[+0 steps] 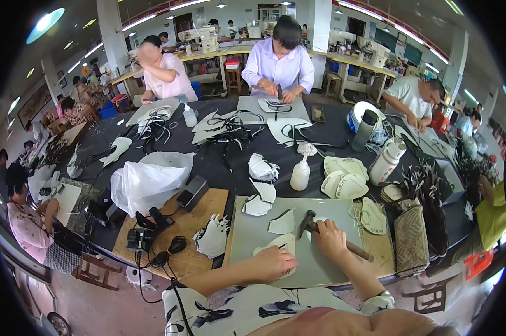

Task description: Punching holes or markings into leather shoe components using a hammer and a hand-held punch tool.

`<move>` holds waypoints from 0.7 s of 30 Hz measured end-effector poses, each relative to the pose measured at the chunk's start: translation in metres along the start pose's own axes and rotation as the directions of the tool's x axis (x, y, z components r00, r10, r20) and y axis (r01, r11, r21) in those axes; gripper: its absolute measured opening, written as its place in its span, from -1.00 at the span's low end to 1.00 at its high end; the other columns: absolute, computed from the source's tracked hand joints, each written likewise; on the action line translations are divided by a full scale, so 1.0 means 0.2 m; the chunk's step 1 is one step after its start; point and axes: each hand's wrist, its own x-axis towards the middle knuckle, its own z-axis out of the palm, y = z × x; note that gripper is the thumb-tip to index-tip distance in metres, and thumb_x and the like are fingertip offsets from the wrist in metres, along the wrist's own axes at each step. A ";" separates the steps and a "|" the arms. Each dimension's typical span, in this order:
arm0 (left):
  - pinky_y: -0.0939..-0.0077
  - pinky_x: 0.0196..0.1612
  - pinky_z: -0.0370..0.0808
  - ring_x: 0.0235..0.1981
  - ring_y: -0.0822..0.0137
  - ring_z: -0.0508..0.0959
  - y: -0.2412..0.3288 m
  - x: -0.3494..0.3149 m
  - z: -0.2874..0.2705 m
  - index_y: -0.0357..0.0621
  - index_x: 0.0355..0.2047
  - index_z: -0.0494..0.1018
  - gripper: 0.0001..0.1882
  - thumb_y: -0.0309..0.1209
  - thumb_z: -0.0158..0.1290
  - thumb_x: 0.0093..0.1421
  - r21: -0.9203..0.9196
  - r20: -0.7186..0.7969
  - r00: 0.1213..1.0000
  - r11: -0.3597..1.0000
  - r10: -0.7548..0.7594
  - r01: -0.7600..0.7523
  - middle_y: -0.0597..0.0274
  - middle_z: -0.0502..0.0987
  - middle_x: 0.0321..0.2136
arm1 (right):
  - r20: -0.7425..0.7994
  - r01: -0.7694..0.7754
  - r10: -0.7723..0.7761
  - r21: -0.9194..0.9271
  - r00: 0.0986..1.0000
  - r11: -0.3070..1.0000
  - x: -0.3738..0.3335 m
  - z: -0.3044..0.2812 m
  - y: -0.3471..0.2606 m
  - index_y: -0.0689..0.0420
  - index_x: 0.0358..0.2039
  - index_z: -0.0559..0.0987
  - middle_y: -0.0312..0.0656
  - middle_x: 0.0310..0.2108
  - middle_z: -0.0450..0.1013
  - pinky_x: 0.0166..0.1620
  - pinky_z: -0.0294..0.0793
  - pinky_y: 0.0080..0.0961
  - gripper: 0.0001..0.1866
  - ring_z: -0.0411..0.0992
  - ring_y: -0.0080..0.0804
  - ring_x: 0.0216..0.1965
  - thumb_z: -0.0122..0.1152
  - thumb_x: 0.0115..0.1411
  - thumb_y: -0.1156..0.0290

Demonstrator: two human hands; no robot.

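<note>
My right hand (331, 239) is wrapped round the wooden handle of a hammer (307, 222). The dark hammer head is over the grey-green work board (241, 232), left of my fingers, and the handle's end sticks out to the lower right. Curled fingers of my left hand (275, 263) hold down a curved white shoe-upper piece (287, 242) on the board. Part of that piece is hidden beneath the hand. Just beyond it lies a smaller white piece (282, 222). More white pieces (259, 199) overlap at the board's far left edge.
A white squeeze bottle (300, 175) stands beyond the board. Marked pieces (345, 176) are stacked to its right, near a white flask (388, 161). At left are a plastic bag (152, 180) and black devices with cables (146, 235). A co-worker (279, 61) hammers across the table.
</note>
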 end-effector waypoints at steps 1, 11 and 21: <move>0.23 0.01 0.49 0.02 0.13 0.54 0.00 0.00 -0.01 -0.18 -0.07 0.53 -0.65 -0.44 0.13 0.09 -0.013 0.017 1.000 1.000 -0.003 0.003 0.13 0.58 -0.05 | -0.005 0.000 0.000 0.013 1.000 1.000 0.00 -0.01 -0.02 0.16 -0.21 0.45 -0.10 -0.27 0.41 -0.27 0.59 -0.20 -0.73 0.47 -0.13 -0.15 0.30 0.14 0.35; 0.30 -0.06 0.50 -0.15 0.17 0.55 0.00 0.06 0.07 -0.17 -0.16 0.54 -0.73 -0.34 0.16 0.15 -0.037 -0.190 0.981 0.999 -0.026 0.019 0.18 0.57 -0.20 | -0.123 -0.026 0.051 0.194 0.991 0.981 -0.02 -0.01 0.07 0.15 -0.13 0.51 -0.09 -0.24 0.44 -0.13 0.43 -0.15 -0.63 0.43 -0.05 -0.15 0.37 0.05 0.35; 0.31 -0.24 0.55 -0.32 0.20 0.58 -0.04 0.08 0.09 -0.11 -0.29 0.58 -0.87 -0.40 0.22 0.15 -0.070 -0.571 0.821 0.997 -0.023 -0.021 0.26 0.58 -0.36 | -0.320 0.142 -0.059 0.242 0.945 0.960 0.02 -0.11 0.03 0.23 0.12 0.42 -0.05 0.03 0.43 0.00 0.45 -0.17 -0.37 0.43 -0.01 0.00 0.39 0.05 0.32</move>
